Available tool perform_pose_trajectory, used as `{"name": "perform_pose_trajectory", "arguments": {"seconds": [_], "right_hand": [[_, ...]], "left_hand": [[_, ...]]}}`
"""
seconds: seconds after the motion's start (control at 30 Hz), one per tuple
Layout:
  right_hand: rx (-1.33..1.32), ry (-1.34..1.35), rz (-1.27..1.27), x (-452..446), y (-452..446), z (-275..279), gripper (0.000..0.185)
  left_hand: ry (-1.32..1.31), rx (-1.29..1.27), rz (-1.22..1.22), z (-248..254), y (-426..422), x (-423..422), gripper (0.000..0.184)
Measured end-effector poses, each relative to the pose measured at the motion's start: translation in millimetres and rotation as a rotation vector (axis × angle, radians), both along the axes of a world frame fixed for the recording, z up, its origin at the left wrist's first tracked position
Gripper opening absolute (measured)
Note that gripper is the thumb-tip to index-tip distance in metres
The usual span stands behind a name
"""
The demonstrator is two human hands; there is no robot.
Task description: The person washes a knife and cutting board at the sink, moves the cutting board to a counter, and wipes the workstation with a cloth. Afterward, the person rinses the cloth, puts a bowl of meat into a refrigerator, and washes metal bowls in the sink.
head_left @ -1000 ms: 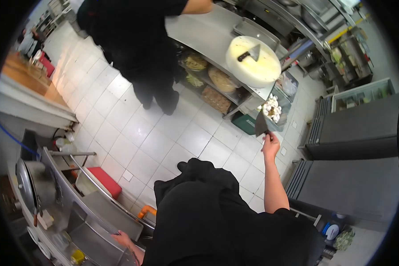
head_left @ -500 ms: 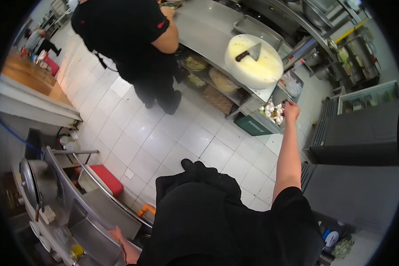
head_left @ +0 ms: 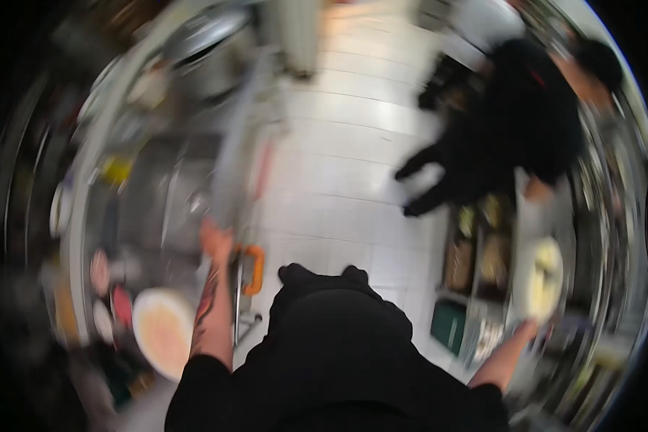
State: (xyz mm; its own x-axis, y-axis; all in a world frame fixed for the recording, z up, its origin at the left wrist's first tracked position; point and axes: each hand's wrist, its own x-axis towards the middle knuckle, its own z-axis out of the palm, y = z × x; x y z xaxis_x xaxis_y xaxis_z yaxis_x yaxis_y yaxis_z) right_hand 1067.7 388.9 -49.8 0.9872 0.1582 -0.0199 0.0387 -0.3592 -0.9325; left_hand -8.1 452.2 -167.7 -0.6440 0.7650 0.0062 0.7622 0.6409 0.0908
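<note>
Motion blurs the whole head view. On the left, my left hand (head_left: 216, 239) reaches over the edge of the steel sink (head_left: 167, 183), its fingers smeared. My right hand (head_left: 527, 331) is at the right, beside the near edge of the round white block (head_left: 541, 281) with a yellowish top; a dark shape, the knife (head_left: 549, 277), lies on it. The fingers of my right hand are too blurred to read, and whatever they hold, if anything, cannot be made out.
A co-worker in black (head_left: 511, 122) stands at the right counter. A lidded pot (head_left: 212, 54) is at the upper left, a round pale board (head_left: 164, 331) at the lower left. An orange handle-like piece (head_left: 253, 270) and a green crate (head_left: 448, 325) flank the floor.
The view has swung left, bringing the sink up beside me and the co-worker to the right. My right hand, earlier holding a dark blade and then at the white bulbs, now appears near the white block.
</note>
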Motion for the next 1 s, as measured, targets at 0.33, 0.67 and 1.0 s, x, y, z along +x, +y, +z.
{"name": "perform_pose_trajectory", "arguments": {"seconds": [0.33,0.67,1.0], "right_hand": [[-0.564,0.356,1.511,-541,177,-179,0.040],[-0.261,-0.038,2.900,-1022,125,5,0.028],[-0.285,0.023,3.404,-1125,54,-38,0.035]], "left_hand": [[-0.567,0.661,-0.063,86,-75,-20,0.040],[0.246,0.505,1.121,102,-481,-82,0.060],[-0.073,0.982,1.300,67,-474,-61,0.063]]}}
